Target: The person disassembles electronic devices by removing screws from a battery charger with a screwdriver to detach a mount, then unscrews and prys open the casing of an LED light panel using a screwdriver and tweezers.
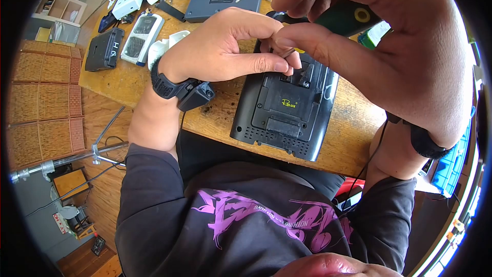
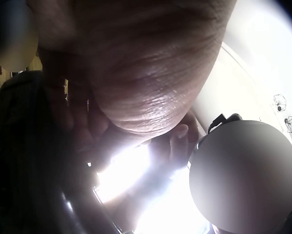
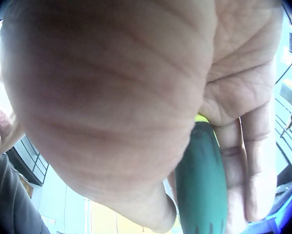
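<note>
A black device marked "Relux" (image 1: 288,103) lies on the wooden table, with small metal parts (image 1: 306,79) near its upper edge. Over that edge, my left hand (image 1: 220,46) pinches a small metal piece (image 1: 289,52) between thumb and fingers. My right hand (image 1: 405,56) curls round a dark green handle (image 1: 344,18) with a yellow ring; its thumb tip meets my left fingers. In the right wrist view the green handle (image 3: 202,180) lies between thumb and fingers of my right hand (image 3: 107,97). The left wrist view shows my left palm (image 2: 146,73), mostly dark, its fingertips unclear.
At the table's left stand a black battery-like box (image 1: 102,51), a grey-white device (image 1: 142,38) and a white box (image 1: 129,1). A flat grey case (image 1: 224,1) lies behind my left hand. Blue bins (image 1: 453,161) stand at the right; a metal stand (image 1: 95,151) is beside the table.
</note>
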The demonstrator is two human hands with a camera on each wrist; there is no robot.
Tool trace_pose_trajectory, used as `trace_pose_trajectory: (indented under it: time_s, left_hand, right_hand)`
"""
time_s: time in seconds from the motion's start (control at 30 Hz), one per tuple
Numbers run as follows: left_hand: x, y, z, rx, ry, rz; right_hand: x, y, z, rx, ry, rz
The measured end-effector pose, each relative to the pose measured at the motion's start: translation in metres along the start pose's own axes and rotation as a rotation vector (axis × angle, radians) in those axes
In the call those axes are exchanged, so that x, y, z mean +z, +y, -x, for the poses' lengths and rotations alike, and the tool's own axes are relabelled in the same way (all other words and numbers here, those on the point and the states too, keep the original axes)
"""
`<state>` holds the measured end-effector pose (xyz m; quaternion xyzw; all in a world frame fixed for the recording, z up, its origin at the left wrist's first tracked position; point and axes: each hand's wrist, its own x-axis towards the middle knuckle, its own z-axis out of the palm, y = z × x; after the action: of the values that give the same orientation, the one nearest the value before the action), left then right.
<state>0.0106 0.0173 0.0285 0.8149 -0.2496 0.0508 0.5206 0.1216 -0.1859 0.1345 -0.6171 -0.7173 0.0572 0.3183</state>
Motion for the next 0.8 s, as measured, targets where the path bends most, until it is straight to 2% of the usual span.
trace_pose_trajectory:
  time_s: [0.33, 0.53, 0.6, 0.67, 0.8]
  left_hand:
    - [-0.002, 0.002, -0.001, -0.045, -0.046, 0.074]
    - [-0.004, 0.002, -0.001, -0.028, -0.061, 0.086]
    - [-0.004, 0.002, -0.002, 0.059, -0.06, -0.003]
    - [-0.005, 0.005, -0.003, 0.064, -0.06, -0.023]
    - [-0.006, 0.007, -0.003, 0.046, -0.057, -0.02]
  right_hand:
    - [-0.003, 0.001, 0.005, -0.006, -0.002, -0.009]
    - [-0.001, -0.004, 0.001, -0.011, -0.001, -0.015]
    - [0.003, -0.008, -0.003, -0.01, -0.001, -0.016]
    - [0.015, -0.022, -0.019, -0.01, -0.002, -0.017]
    - [0.01, -0.02, -0.013, -0.015, -0.006, -0.018]
